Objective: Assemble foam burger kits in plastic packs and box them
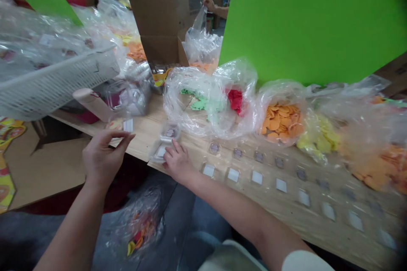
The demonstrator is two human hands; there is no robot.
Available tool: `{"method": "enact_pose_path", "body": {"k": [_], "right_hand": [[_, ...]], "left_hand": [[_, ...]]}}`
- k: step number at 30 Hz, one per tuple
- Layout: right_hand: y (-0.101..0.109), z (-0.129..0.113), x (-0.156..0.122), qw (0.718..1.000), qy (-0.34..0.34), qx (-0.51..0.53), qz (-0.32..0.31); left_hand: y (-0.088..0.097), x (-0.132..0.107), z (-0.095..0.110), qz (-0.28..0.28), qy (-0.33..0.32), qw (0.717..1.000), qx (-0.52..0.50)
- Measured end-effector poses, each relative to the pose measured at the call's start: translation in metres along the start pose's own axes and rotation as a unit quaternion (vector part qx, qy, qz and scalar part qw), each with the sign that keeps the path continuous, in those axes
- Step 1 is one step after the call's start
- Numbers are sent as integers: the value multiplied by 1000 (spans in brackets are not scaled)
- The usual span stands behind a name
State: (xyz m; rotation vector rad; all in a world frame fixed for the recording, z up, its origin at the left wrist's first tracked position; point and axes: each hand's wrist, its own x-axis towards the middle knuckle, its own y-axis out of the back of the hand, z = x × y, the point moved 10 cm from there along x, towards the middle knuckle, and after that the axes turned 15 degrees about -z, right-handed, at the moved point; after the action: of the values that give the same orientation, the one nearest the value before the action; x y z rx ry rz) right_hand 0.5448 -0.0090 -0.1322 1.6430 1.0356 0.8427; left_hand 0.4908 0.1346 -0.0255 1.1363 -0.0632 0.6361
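Note:
My left hand [102,156] is raised over the table edge, its finger and thumb pinching a small clear plastic packet [120,127] with a white label. My right hand [178,162] rests on the wooden table [187,146], its fingertips on a clear packet [161,151] that lies beside another [170,132]. Rows of similar packets [257,169] spread to the right, some showing white labels and others small round dark inserts. Behind them stand clear bags of orange foam shapes [281,120], yellow shapes [318,135], and green and red shapes [210,101].
A white plastic basket [54,84] and a clear lidded box [129,99] stand at the table's left end. An open cardboard box [155,21] and green board [305,21] rise behind. A co-worker's hand [209,3] lifts a clear bag. Another bag [140,224] lies below the table.

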Motion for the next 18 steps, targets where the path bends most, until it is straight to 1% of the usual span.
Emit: {"method": "enact_pose_path", "body": {"k": [2,4,6,7,8,10,12,14,16,18], "right_hand": [[8,2,3,999,-18,41,20],[20,0,3,997,-14,77,27],[40,0,-6,994,-6,93,50],[51,2,-15,993,-9,91,71],[62,7,-27,992,-20,84,96],[74,19,-54,988,-56,60,129],[69,28,-76,988,-82,29,125],[52,32,-90,992,-87,0,96],[36,30,-96,995,-79,-16,66],[28,29,-98,996,-78,-13,47]], "left_hand": [[7,-7,4,25,-7,1000,-15],[5,-13,3,23,1,999,-39],[1,-19,2,23,14,998,-58],[-2,-21,5,16,7,998,-59],[-8,-23,14,1,-15,998,-54],[-29,-26,42,-58,-93,993,-38],[-60,-32,74,-143,-177,973,-32],[-91,-38,99,-212,-233,949,-22],[-115,-42,113,-258,-268,928,10],[-126,-45,118,-275,-291,915,52]]}}
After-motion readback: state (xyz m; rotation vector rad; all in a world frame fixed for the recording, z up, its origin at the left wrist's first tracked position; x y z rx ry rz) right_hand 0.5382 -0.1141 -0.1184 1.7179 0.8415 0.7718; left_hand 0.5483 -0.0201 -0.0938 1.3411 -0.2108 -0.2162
